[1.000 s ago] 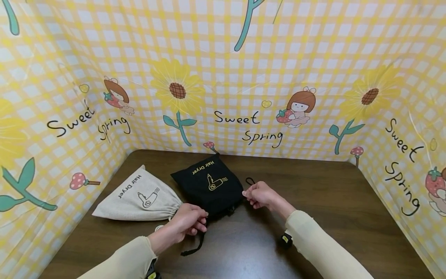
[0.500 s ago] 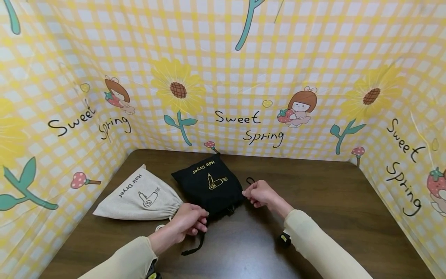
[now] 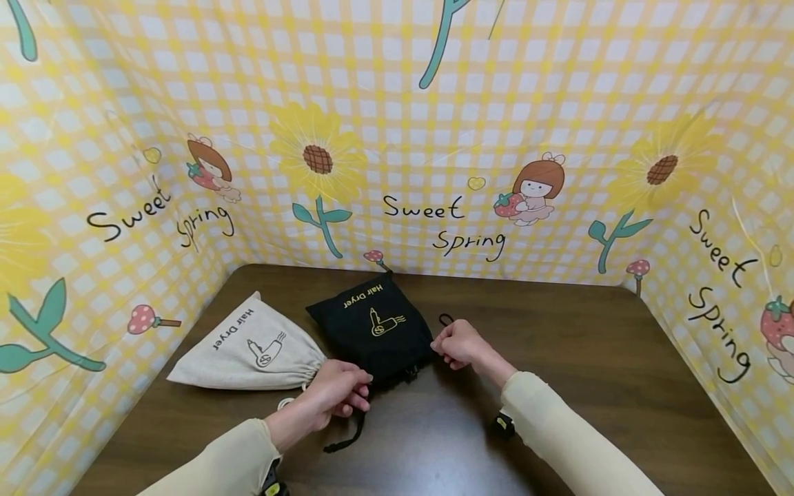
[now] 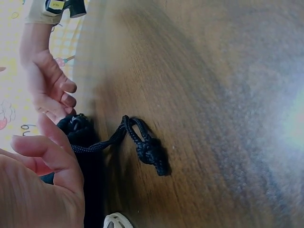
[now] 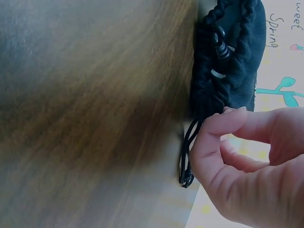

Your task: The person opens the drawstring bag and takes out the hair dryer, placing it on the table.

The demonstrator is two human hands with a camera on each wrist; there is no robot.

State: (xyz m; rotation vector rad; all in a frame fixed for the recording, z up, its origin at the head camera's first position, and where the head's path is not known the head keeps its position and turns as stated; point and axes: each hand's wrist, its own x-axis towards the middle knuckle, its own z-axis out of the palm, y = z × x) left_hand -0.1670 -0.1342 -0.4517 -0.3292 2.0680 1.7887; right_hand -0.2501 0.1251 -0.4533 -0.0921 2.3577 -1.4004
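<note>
A black drawstring bag (image 3: 384, 334) printed "Hair Dryer" in gold lies on the table, its gathered mouth toward me. My left hand (image 3: 335, 391) pinches the left corner of the mouth; a knotted black drawstring (image 4: 153, 154) trails from there onto the wood. At the opposite corner, my right hand (image 3: 462, 344) pinches the edge between thumb and finger, and a looped cord end (image 5: 186, 175) sticks out beside it. Seen from the right wrist, the mouth is partly spread, with a ribbed black piece (image 5: 222, 50) and a bit of white showing inside.
A cream drawstring bag (image 3: 238, 351) with the same print lies left of the black one, its gathered neck partly behind my left hand. White cord (image 3: 285, 403) shows by my left wrist. A yellow checked cloth (image 3: 409, 138) encloses the brown table (image 3: 558, 324) on three sides.
Both hands keep their hold at the two corners and the bags stay in place. Only a very slight shift of the whole head view shows.
</note>
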